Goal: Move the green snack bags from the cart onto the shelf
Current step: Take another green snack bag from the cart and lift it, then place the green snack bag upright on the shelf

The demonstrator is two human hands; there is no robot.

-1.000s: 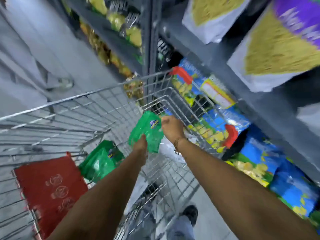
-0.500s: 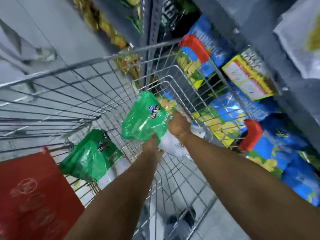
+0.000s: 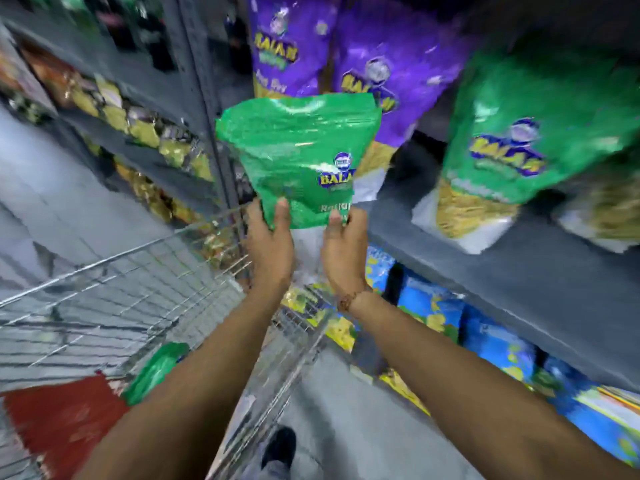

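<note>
The left hand [image 3: 270, 251] and right hand [image 3: 344, 252] are pinching the lower edge of a green Balaji snack bag [image 3: 298, 157], holding it upright above the wire cart [image 3: 138, 299], facing the grey shelf [image 3: 485, 268] where open room is lying between purple bags [image 3: 391, 74] and a shelved green bag [image 3: 526, 133] at right.

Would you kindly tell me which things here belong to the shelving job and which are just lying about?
Job: held green bag, left hand, right hand, cart, green bag in cart, shelf, shelved green bag.

Lying about: purple bags, blue bags, red panel.
</note>
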